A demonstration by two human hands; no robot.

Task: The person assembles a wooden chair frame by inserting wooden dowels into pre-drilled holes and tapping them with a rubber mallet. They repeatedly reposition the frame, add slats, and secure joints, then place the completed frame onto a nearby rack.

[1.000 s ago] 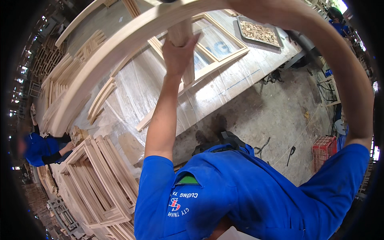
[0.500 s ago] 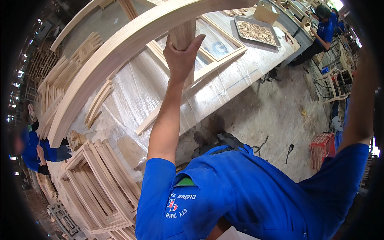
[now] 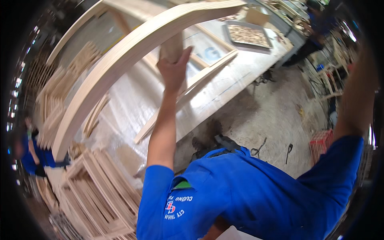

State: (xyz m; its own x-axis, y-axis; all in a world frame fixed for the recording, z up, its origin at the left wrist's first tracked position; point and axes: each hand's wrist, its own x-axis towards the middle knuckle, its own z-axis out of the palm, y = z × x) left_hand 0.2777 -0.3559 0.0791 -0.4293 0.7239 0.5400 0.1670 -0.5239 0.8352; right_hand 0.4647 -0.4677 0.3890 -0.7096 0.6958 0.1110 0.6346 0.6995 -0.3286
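Note:
My left hand [image 3: 175,72] is closed around a pale wooden crosspiece [image 3: 173,47]. The crosspiece meets the underside of a long curved wooden rail [image 3: 116,60], held up above the table. This rail arcs from the lower left to the top of the view. My right forearm [image 3: 356,92] rises along the right rim, and its hand cannot be seen. Below the held piece, a rectangular wooden frame [image 3: 214,66] lies on the plastic-covered table [image 3: 208,100].
Slatted wooden parts [image 3: 56,100] are stacked at the left, with wooden frames [image 3: 100,192] nearer me. A tray [image 3: 248,36] of small wooden pieces sits at the table's far end. One person [image 3: 36,154] is at the left, another [image 3: 314,32] at the far right. A red crate [image 3: 321,145] stands on the floor.
The curved rail has swung slightly, and its far end now shows at the top. My left hand keeps its grip and has shifted a little left and down in the view.

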